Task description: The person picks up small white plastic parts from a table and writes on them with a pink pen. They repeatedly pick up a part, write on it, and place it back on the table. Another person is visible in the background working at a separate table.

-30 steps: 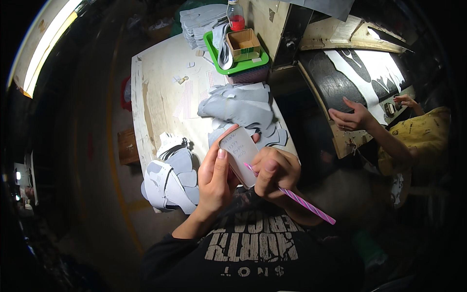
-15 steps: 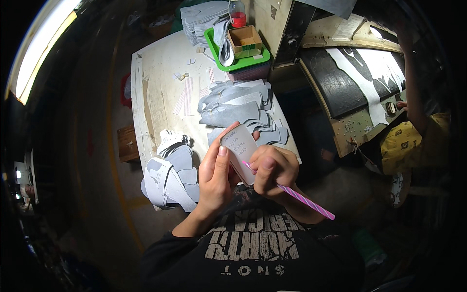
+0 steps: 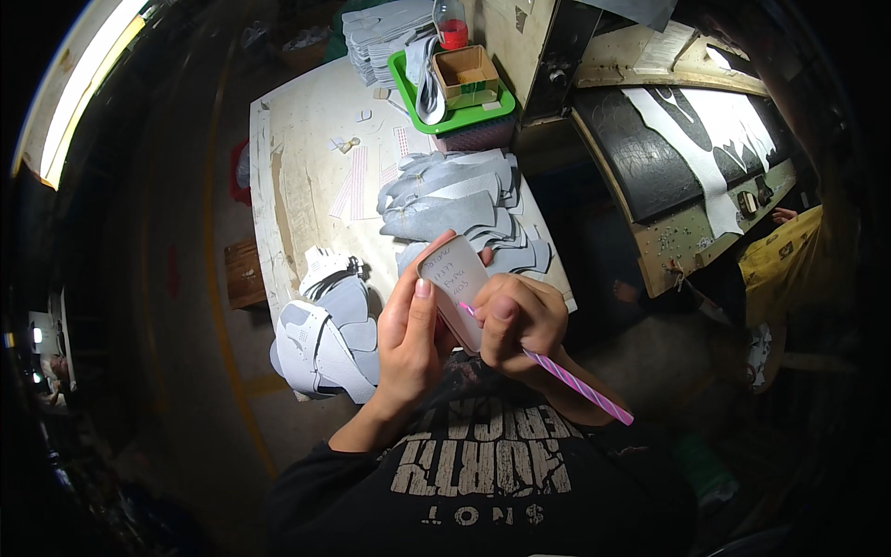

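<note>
My left hand (image 3: 415, 325) is wrapped round a small pale notepad (image 3: 461, 269) with rounded corners, thumb along its near edge. Handwriting covers the upper part of its page. In my right hand (image 3: 522, 325) is a pink and purple striped pen (image 3: 585, 390), pinched low, its pink tip at the page below the writing. Just beyond both hands lie stacked grey cut pieces (image 3: 450, 200), some tied in bundles. Left of my left wrist, more grey and white cut pieces (image 3: 325, 339) sit piled at the table's near corner.
The white table (image 3: 302, 158) carries printed strips (image 3: 349, 186), a green tray (image 3: 464, 119) with a cardboard box (image 3: 466, 76), and a bottle of red liquid (image 3: 452, 32). Rightward stands a machine with a black bed (image 3: 650, 148) under white scrap sheet. A person in yellow clothing (image 3: 784, 255) is beside it.
My hands, notepad and pen have shifted very slightly left. The person at the right has drawn an arm back from the machine bed and moved lower.
</note>
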Demonstrator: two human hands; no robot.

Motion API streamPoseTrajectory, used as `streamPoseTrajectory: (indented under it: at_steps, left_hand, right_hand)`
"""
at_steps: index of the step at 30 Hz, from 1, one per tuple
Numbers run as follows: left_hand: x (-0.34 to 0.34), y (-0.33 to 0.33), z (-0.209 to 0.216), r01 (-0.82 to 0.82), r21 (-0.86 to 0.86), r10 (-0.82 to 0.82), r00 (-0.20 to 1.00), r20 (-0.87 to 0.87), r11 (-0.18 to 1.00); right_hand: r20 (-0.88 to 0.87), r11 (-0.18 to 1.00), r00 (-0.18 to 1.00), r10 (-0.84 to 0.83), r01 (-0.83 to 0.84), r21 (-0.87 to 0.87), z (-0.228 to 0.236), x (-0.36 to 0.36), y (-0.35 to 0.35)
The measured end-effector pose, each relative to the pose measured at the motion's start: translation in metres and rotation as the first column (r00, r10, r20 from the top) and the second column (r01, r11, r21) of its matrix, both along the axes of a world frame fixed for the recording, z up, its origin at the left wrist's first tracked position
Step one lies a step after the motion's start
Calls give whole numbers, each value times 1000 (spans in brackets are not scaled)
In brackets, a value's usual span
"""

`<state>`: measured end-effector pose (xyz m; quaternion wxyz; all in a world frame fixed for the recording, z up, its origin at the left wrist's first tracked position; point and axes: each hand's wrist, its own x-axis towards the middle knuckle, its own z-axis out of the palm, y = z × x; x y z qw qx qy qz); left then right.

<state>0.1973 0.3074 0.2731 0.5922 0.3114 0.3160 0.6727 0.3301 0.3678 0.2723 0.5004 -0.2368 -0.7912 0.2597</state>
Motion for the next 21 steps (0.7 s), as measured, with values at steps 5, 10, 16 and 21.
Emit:
streamPoseTrajectory:
  at_steps: [5, 10, 16, 21]
  left_hand:
    - [1, -2, 1, 2, -8, -2, 1000, 10, 1000]
    - [1, -5, 2, 5, 19, -5, 999, 37, 1000]
    - [2, -6, 2, 4, 38, -5, 1000, 26, 999]
    - [2, -8, 1, 13, 24, -14, 1000, 17, 1000]
  right_hand:
    - [-24, 1000, 1000, -4, 4, -8, -1, 1, -2]
    - [-35, 1000, 999, -20, 21, 23, -1, 0, -4]
    - [-86, 999, 996, -24, 27, 37, 2, 0, -7]
    - [-99, 998, 995, -26, 32, 59, 2, -1, -8]
